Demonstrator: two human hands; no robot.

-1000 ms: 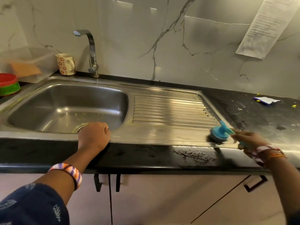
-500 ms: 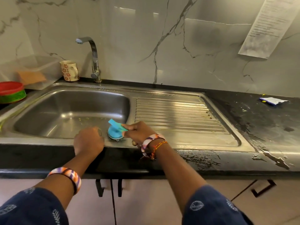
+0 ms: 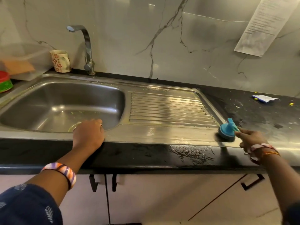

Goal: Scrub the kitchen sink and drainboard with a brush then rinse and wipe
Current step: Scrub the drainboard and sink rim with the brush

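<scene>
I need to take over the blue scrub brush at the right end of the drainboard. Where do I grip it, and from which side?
Grip the blue brush by its raised handle fin, coming from above and the right, as the right hand does now. The round bristle head sits face down on the drainboard front edge, so only the fin offers a hold.

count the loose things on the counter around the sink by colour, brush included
blue: 1, the brush held by the right hand
cream with red flowers: 1, the mug
clear: 1, the plastic box
red and green: 1, the round container
white and blue: 1, the crumpled wrapper
total: 5
</scene>
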